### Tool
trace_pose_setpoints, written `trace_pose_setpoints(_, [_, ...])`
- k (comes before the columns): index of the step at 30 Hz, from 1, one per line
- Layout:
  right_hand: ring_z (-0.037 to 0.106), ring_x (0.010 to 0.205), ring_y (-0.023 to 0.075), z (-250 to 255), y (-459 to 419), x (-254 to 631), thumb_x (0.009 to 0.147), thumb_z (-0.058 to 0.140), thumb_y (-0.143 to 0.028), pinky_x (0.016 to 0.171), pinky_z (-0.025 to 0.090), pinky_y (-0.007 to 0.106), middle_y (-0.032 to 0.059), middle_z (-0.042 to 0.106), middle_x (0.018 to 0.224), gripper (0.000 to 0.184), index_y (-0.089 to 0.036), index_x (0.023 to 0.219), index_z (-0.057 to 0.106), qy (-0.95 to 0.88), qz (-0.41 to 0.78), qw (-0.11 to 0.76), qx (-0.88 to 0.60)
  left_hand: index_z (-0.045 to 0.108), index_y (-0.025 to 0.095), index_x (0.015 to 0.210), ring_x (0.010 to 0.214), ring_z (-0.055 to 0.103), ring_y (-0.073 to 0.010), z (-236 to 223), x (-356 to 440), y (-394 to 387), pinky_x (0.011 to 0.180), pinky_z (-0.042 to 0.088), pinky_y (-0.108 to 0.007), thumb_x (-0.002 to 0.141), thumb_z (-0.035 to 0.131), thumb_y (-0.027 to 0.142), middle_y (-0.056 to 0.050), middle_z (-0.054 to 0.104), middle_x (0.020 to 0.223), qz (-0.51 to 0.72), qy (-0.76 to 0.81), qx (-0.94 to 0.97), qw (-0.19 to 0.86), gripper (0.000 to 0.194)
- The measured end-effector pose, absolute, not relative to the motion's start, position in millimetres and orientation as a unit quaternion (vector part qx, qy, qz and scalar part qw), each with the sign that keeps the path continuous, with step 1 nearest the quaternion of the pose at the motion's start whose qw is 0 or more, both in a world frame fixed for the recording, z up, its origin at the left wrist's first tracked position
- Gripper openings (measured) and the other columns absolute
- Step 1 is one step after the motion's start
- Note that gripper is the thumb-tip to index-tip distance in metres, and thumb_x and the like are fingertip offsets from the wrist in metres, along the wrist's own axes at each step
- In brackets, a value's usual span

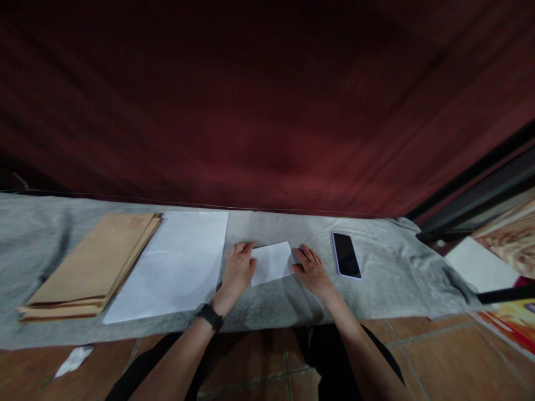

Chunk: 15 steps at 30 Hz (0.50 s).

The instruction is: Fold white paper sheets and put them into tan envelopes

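Observation:
A small folded white paper lies on a grey cloth. My left hand rests flat on the paper's left edge, fingers together and pointing away from me; a black watch is on that wrist. My right hand presses flat on the paper's right edge. Neither hand grips anything.
A stack of white sheets lies left of my hands, with a pile of brown envelopes further left. A dark phone lies to the right. A dark red curtain hangs behind. A paper scrap sits on the tiled floor.

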State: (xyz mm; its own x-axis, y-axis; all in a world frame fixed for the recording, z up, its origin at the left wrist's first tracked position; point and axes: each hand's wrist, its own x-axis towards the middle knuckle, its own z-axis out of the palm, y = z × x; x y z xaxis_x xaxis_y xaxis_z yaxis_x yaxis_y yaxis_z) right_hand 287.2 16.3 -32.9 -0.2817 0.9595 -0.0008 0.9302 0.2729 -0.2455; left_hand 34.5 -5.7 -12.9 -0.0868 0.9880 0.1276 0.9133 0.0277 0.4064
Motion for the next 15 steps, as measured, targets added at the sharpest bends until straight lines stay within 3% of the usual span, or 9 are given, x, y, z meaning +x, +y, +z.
trace_pose_setpoints(3, [0.042,0.143,0.0279,-33.9,17.8,288.0,0.096,0.052,-0.03,0.118,0.036,0.046,0.0107,0.046,0.156,0.049,-0.021,0.144,0.054,-0.792,0.11,0.127,-0.588,0.071,0.019,0.101,0.102,0.062,-0.0241,-9.8,33.7,-6.2,0.097,0.049,-0.04,0.08,0.055,0.009,-0.008,0.068,0.102,0.244,0.696,0.666,0.108,0.029])
trace_pose_setpoints(5, [0.052,0.136,0.0269,-32.3,21.0,288.3,0.095,0.049,-0.029,0.115,0.04,0.045,0.0118,0.055,0.147,0.045,-0.019,0.138,0.059,-0.777,0.131,0.188,-0.586,0.067,0.02,0.087,0.094,0.062,-0.0233,-3.6,33.5,-7.7,0.09,0.052,-0.039,0.082,0.053,0.011,-0.006,0.066,0.091,0.291,0.677,0.664,0.127,0.018])
trace_pose_setpoints(10, [0.068,0.113,0.0281,-23.5,33.0,295.0,0.097,0.041,-0.038,0.1,0.053,0.043,0.0143,0.071,0.125,0.046,-0.015,0.127,0.066,-0.711,0.176,0.324,-0.599,0.062,0.022,0.093,0.097,0.061,-0.0209,20.4,37.0,-19.8,0.087,0.052,-0.036,0.096,0.048,0.023,-0.005,0.066,0.096,0.445,0.589,0.67,0.076,0.014])
trace_pose_setpoints(15, [0.071,0.103,0.0262,-19.6,39.2,302.4,0.097,0.039,-0.041,0.093,0.056,0.042,0.0121,0.075,0.114,0.046,-0.018,0.125,0.067,-0.667,0.188,0.36,-0.624,0.062,0.022,0.096,0.102,0.06,-0.0203,24.3,41.2,-38.2,0.091,0.05,-0.035,0.097,0.045,0.014,-0.005,0.067,0.104,0.373,0.488,0.788,0.024,0.019])
